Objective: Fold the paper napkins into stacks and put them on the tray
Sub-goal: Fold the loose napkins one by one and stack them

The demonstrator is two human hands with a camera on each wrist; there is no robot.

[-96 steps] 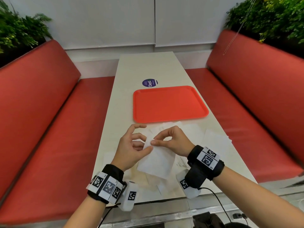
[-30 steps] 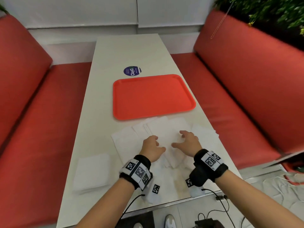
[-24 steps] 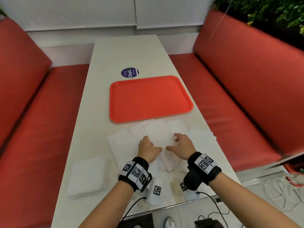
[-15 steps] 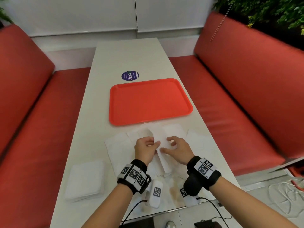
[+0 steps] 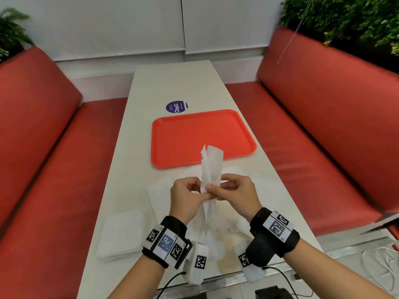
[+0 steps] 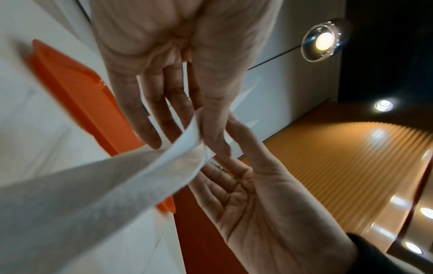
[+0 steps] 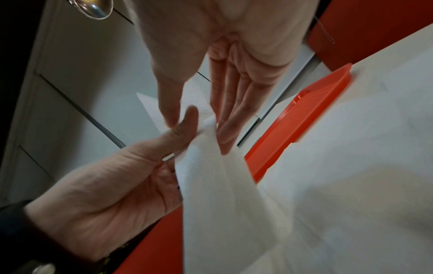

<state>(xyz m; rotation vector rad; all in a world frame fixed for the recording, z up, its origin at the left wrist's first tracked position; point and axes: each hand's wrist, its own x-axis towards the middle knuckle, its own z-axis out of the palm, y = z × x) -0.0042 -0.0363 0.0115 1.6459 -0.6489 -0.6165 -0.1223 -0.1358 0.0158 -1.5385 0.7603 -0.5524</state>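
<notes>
Nearest the tray's [image 5: 248, 145] left corner, well toward the person, a folded stack [image 5: 121, 234] lies on the table [image 5: 172, 83]. Just this side of the tray, the left hand [image 5: 185, 196] pinches a napkin [image 5: 211, 169] between thumb and fingers, held up off the table, its top edge overlapping the tray's near rim. The right hand [image 5: 236, 190] pinches the same napkin from the other side. Loose napkins [image 5: 269, 190] lie spread below the hands, touching the tray's near edge.
</notes>
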